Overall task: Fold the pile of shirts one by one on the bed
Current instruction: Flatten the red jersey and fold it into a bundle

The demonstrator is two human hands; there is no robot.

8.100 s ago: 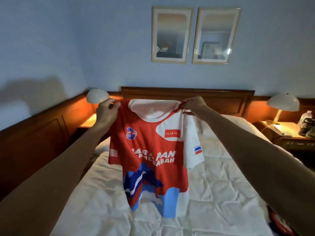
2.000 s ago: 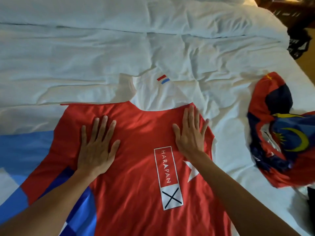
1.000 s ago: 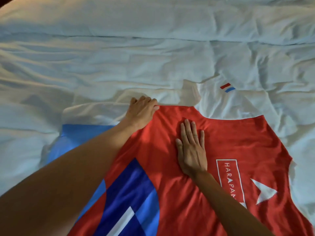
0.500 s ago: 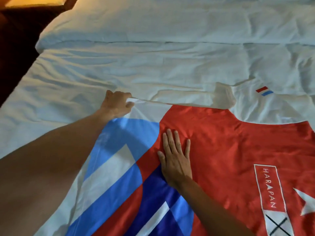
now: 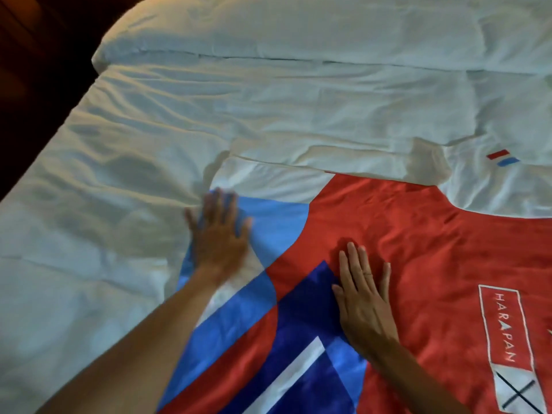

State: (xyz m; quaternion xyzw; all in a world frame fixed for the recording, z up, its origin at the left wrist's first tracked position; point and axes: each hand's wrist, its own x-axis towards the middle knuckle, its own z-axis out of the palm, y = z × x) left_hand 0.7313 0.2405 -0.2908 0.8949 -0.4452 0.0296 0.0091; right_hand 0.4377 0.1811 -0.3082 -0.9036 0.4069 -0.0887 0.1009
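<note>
a red shirt [image 5: 418, 240] with light blue, dark blue and white panels is spread flat on the white bed [image 5: 149, 130], filling the lower right of the view, with its white sleeve [image 5: 493, 174], marked by a small red and blue stripe, laid out toward the far right. the left hand [image 5: 219, 234] is laid flat, fingers straight and spread, on the light blue panel at the shirt's left edge; it is blurred. the right hand [image 5: 363, 303] is pressed flat with straight fingers where the red and dark blue areas meet. nothing is gripped by either hand. a white-outlined label reading "harapan" [image 5: 504, 324] is seen at the right. a pillow [image 5: 298, 25] lies across the top.
</note>
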